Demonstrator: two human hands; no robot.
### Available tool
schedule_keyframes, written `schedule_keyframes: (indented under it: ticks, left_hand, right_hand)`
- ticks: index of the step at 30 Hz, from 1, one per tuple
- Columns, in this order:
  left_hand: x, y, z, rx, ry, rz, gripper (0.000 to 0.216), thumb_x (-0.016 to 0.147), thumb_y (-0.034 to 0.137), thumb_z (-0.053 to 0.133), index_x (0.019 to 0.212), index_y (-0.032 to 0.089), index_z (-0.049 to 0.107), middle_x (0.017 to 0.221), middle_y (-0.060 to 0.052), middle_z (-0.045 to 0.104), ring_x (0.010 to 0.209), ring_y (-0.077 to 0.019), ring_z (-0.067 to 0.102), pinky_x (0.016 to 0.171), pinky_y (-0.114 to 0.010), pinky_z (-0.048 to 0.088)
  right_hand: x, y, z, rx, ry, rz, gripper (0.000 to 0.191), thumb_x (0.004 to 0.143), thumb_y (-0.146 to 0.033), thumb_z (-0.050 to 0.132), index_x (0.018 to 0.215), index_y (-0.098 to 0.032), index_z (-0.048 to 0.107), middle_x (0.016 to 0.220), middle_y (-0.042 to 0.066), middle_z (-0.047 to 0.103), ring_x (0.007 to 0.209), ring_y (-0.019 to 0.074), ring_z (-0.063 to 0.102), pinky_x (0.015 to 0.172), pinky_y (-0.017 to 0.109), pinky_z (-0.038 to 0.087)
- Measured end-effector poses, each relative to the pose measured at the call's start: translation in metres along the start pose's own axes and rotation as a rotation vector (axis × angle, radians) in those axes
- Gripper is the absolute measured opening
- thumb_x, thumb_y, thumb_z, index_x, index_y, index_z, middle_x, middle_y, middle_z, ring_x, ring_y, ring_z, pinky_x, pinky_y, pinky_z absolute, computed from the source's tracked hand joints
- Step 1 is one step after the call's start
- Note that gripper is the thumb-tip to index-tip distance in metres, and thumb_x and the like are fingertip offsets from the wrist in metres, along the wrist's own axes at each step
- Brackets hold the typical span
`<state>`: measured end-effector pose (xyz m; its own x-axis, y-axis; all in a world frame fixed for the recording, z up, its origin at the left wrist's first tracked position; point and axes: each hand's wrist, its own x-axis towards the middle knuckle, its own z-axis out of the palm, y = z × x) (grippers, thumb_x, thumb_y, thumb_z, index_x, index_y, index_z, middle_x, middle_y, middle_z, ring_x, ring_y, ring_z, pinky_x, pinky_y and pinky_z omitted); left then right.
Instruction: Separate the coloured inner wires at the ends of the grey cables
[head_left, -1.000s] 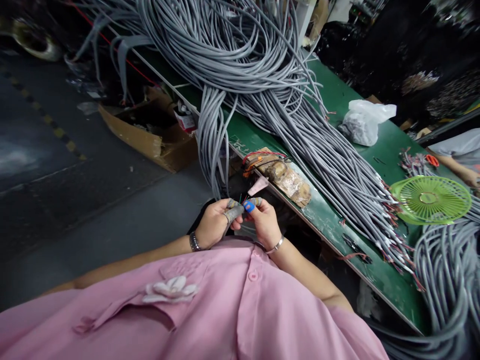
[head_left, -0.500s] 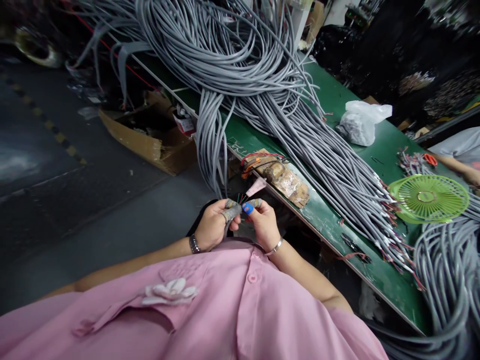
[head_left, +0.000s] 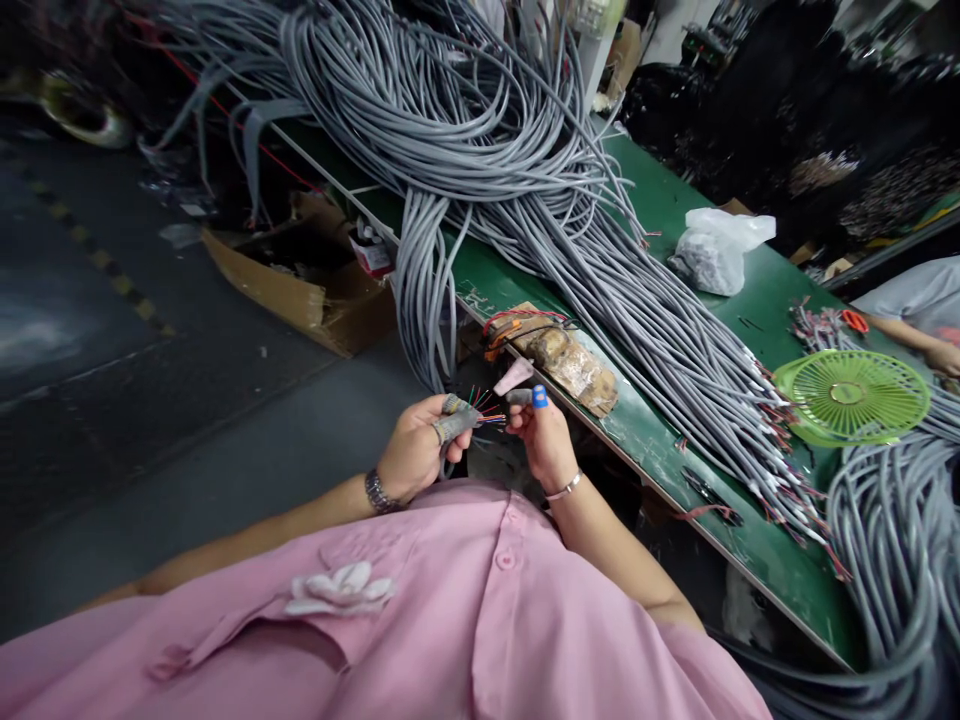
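Note:
My left hand (head_left: 422,443), with grey fingertip covers, pinches the end of a grey multi-core cable. From its fingers fan thin coloured wires (head_left: 489,412), among them red, green, orange and blue ones, pointing right. Just past the wire tips is my right hand (head_left: 546,438), wearing a blue thumb cover and a grey finger cover. Its thumb stands up and its other fingers curl loosely; nothing shows held in it. Whether a finger touches the wire tips is hard to see.
Long bundles of grey cable (head_left: 480,130) cover the green table (head_left: 795,610). Near its edge lie a taped wooden block fixture (head_left: 574,362) and pliers (head_left: 712,495). Further off are a green fan (head_left: 851,395), a plastic bag (head_left: 720,250) and a person's arm (head_left: 907,330). A cardboard box (head_left: 300,290) sits left.
My hands have drawn apart: the right moved right and its thumb lifted, the left moved slightly left. The coloured wires now show spread out between them.

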<state>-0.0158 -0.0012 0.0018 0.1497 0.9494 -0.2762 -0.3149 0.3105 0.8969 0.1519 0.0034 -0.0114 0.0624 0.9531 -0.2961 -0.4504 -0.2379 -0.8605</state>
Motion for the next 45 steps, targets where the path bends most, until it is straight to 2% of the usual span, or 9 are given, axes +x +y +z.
schedule_keyframes:
  ticks: [3,6,10,15,20,24,32,38,45]
  left_hand:
    - [0.0,0.004,-0.003,-0.004,-0.036,-0.007,0.014,0.074,0.026,0.069,0.07,0.015,0.061,0.051,0.002,0.058,0.037,-0.0064,0.043,0.034,-0.017,0.032]
    - [0.002,0.008,-0.004,0.003,-0.102,-0.033,0.013,0.073,0.025,0.068,0.071,0.014,0.062,0.05,0.002,0.058,0.036,-0.0066,0.043,0.033,-0.017,0.031]
    - [0.008,0.013,-0.003,-0.006,-0.212,-0.08,0.013,0.071,0.025,0.067,0.07,0.013,0.061,0.049,0.001,0.058,0.035,-0.0065,0.042,0.032,-0.017,0.03]
    - [0.016,0.016,-0.001,-0.001,-0.268,-0.086,0.016,0.071,0.028,0.069,0.07,0.013,0.061,0.047,0.002,0.057,0.034,-0.0056,0.04,0.032,-0.016,0.028]
    - [0.02,0.015,-0.001,0.03,-0.308,-0.107,0.015,0.072,0.025,0.068,0.069,0.013,0.06,0.046,0.002,0.057,0.032,-0.0057,0.039,0.031,-0.017,0.027]
    - [0.024,0.015,-0.003,0.048,-0.334,-0.131,0.015,0.073,0.025,0.068,0.07,0.013,0.061,0.045,0.002,0.056,0.031,-0.0051,0.038,0.031,-0.016,0.025]
    - [0.033,0.021,-0.008,0.044,-0.387,-0.192,0.019,0.07,0.028,0.072,0.069,0.012,0.062,0.043,0.001,0.055,0.029,-0.0051,0.038,0.031,-0.017,0.022]
    - [0.034,0.022,-0.007,0.013,-0.392,-0.244,0.017,0.069,0.026,0.071,0.067,0.013,0.06,0.043,0.001,0.055,0.028,-0.0053,0.037,0.031,-0.017,0.022]
    - [0.035,0.019,-0.005,0.046,-0.389,-0.251,0.015,0.069,0.026,0.069,0.065,0.013,0.06,0.043,0.001,0.054,0.028,-0.0048,0.036,0.031,-0.016,0.022]
  right_hand:
    - [0.013,-0.006,-0.006,0.032,-0.009,0.053,0.048,0.081,-0.063,0.055,0.085,-0.016,0.064,0.077,0.002,0.064,0.056,0.0079,0.053,0.054,0.022,0.049]
    - [0.024,-0.012,-0.004,0.048,-0.073,0.11,0.051,0.079,-0.067,0.054,0.083,-0.016,0.061,0.081,0.004,0.066,0.057,0.0084,0.055,0.053,0.022,0.049]
    - [0.031,-0.016,0.006,0.022,-0.167,0.072,0.051,0.077,-0.065,0.059,0.086,-0.016,0.062,0.074,0.001,0.064,0.059,0.0092,0.057,0.056,0.022,0.05]
    - [0.028,-0.014,0.013,-0.015,-0.065,-0.049,0.047,0.078,-0.062,0.06,0.079,-0.016,0.062,0.065,-0.001,0.06,0.054,0.0073,0.051,0.054,0.02,0.048]
    - [0.023,-0.017,0.017,0.055,-0.093,0.031,0.045,0.077,-0.06,0.062,0.083,-0.016,0.062,0.072,0.0,0.062,0.053,0.0072,0.052,0.051,0.02,0.048]
    - [0.022,-0.019,0.018,0.076,-0.117,0.005,0.04,0.078,-0.055,0.065,0.082,-0.016,0.062,0.068,0.0,0.061,0.053,0.0072,0.05,0.053,0.02,0.049]
    - [0.034,0.008,0.011,0.047,-0.08,-0.182,0.051,0.082,-0.066,0.051,0.08,-0.017,0.062,0.065,0.0,0.059,0.056,0.0092,0.051,0.056,0.021,0.046]
    - [0.038,0.002,0.021,0.255,-0.167,0.043,0.054,0.078,-0.07,0.054,0.093,-0.019,0.064,0.082,0.003,0.065,0.062,0.0104,0.055,0.057,0.021,0.049]
    - [0.037,-0.005,0.031,0.362,-0.046,0.082,0.043,0.084,-0.059,0.056,0.087,-0.018,0.065,0.075,0.002,0.063,0.063,0.0104,0.055,0.06,0.021,0.048]
